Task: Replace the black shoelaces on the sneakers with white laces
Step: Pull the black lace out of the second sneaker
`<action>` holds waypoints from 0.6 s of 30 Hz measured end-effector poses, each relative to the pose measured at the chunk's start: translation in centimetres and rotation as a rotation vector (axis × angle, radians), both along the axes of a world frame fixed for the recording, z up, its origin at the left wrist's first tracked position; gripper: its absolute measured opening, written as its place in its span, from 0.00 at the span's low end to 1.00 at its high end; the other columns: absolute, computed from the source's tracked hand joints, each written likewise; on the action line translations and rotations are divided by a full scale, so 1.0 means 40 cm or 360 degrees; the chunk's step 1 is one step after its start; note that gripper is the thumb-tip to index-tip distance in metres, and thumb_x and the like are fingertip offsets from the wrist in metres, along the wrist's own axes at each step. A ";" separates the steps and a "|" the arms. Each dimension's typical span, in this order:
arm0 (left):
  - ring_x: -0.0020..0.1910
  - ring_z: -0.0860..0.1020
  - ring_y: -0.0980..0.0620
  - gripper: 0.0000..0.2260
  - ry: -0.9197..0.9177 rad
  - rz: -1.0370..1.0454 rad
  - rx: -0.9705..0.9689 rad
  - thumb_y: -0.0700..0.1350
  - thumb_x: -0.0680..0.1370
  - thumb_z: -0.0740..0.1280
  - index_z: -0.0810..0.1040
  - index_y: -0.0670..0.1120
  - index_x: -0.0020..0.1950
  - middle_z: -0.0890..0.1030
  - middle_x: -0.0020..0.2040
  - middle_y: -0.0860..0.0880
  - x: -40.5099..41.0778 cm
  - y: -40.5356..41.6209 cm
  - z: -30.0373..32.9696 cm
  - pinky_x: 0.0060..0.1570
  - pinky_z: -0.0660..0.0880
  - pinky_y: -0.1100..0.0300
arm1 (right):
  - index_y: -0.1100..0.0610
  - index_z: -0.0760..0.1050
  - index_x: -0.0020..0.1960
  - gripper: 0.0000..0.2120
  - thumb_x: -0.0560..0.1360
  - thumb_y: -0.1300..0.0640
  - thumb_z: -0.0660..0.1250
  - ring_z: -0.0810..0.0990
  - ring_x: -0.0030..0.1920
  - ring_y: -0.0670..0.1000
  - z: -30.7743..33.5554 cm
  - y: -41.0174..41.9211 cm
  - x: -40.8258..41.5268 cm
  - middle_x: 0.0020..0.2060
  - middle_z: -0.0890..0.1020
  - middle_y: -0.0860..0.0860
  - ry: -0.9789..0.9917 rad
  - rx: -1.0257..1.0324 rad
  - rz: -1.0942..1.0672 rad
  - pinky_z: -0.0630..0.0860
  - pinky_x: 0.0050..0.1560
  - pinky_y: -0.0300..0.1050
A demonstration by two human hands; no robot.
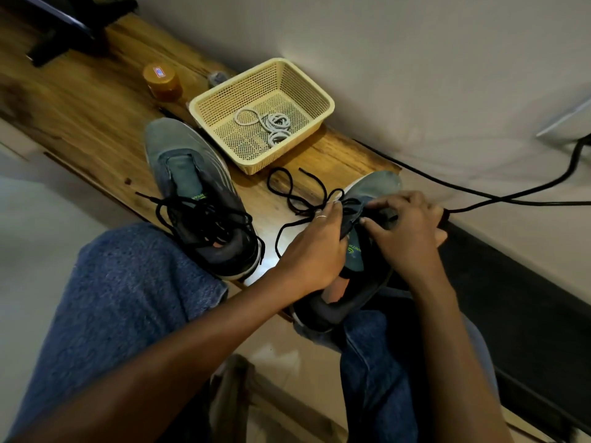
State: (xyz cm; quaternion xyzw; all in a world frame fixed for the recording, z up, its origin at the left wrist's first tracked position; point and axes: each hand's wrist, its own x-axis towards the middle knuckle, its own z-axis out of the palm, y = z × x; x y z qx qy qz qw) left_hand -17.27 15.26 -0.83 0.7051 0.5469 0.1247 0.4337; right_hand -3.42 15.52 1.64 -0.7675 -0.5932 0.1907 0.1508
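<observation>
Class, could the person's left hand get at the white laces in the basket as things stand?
Probably yes, but not at once. The left hand grips the black lace at the right sneaker. The basket is open-topped and the white laces lie uncovered, with nothing between, so it must let go first.

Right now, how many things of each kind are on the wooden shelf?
Grey sneakers: 2, the left grey sneaker and the right grey sneaker in both hands
Yellow plastic mesh basket: 1
Orange-lidded jar: 1
Bunch of white laces in the basket: 1
Total: 5
</observation>
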 end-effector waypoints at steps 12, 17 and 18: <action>0.78 0.51 0.49 0.27 -0.0076 -0.0002 -0.0034 0.38 0.82 0.55 0.48 0.42 0.79 0.47 0.80 0.45 0.006 -0.002 -0.005 0.74 0.54 0.57 | 0.47 0.78 0.45 0.02 0.74 0.50 0.70 0.61 0.65 0.55 0.001 0.009 -0.018 0.62 0.71 0.49 -0.0142 0.0035 -0.0076 0.57 0.58 0.52; 0.78 0.52 0.50 0.27 -0.0123 0.0067 -0.0089 0.38 0.82 0.55 0.48 0.43 0.79 0.50 0.79 0.46 -0.001 0.002 0.004 0.71 0.52 0.64 | 0.49 0.76 0.45 0.02 0.75 0.54 0.69 0.63 0.66 0.55 0.012 0.009 -0.003 0.62 0.70 0.50 -0.0037 0.0258 -0.0408 0.57 0.59 0.52; 0.78 0.52 0.51 0.27 -0.0130 0.0070 -0.0084 0.37 0.82 0.55 0.48 0.43 0.79 0.50 0.79 0.46 -0.003 0.001 0.006 0.71 0.52 0.64 | 0.49 0.76 0.45 0.02 0.75 0.55 0.68 0.64 0.66 0.55 0.019 0.009 0.006 0.62 0.70 0.51 0.0001 0.0327 -0.0533 0.59 0.60 0.54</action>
